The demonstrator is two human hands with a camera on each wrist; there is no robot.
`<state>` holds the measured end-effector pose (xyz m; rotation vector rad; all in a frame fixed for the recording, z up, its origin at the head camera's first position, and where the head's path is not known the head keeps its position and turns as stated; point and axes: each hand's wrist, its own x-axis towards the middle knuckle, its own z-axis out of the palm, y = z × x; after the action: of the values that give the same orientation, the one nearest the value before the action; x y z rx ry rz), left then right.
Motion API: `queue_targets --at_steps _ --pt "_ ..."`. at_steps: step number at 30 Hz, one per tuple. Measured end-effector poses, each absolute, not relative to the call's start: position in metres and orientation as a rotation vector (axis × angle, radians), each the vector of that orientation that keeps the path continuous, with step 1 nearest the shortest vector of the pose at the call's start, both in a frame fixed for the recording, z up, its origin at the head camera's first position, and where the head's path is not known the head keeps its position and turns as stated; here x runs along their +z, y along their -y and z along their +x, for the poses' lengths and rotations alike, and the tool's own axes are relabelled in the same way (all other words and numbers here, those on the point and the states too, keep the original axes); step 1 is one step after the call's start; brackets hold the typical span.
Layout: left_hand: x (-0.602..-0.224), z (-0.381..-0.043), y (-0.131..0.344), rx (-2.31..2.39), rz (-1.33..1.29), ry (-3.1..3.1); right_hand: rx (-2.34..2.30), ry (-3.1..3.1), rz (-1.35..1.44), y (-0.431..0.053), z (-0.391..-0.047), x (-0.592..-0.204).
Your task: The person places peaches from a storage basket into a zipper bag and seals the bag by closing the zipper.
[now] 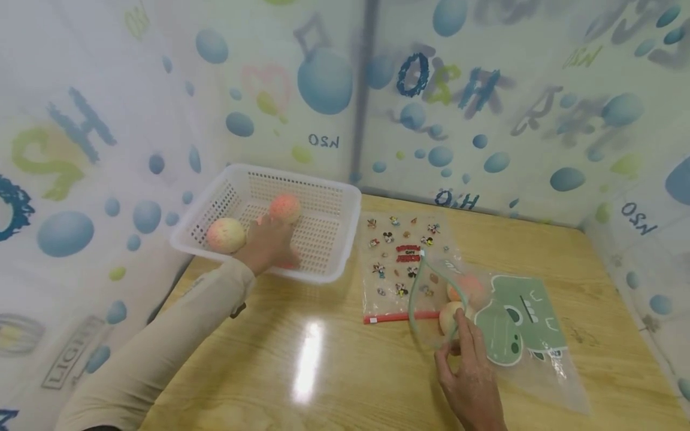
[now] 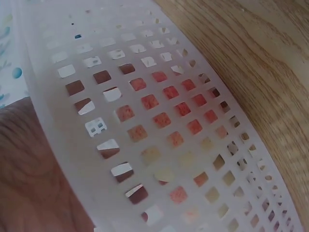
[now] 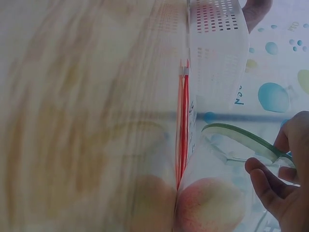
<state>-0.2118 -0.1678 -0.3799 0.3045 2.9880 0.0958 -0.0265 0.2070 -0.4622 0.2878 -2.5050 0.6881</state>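
In the head view my left hand reaches over the near rim into a white plastic basket, among peaches. One peach lies to its left and another peach just beyond its fingers. Reddish fruit shows below the hand, and through the basket holes in the left wrist view; whether the hidden fingertips grip it I cannot tell. My right hand pinches the green rim of a clear zip bag with a dinosaur print, holding its mouth apart. Two peaches, a pinker one and a paler one, sit inside near the opening.
A second clear zip bag, with cartoon figures and a red zip, lies flat between the basket and the dinosaur bag, partly under the latter. The wooden table meets patterned walls at the back and sides.
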Motion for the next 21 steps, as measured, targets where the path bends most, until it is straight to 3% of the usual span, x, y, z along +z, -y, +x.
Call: queue_targets --at_steps 21 --pt "-0.385 -0.209 0.170 0.095 0.236 -3.015 0.706 2.444 0.369 -0.219 -0.031 -0.462"
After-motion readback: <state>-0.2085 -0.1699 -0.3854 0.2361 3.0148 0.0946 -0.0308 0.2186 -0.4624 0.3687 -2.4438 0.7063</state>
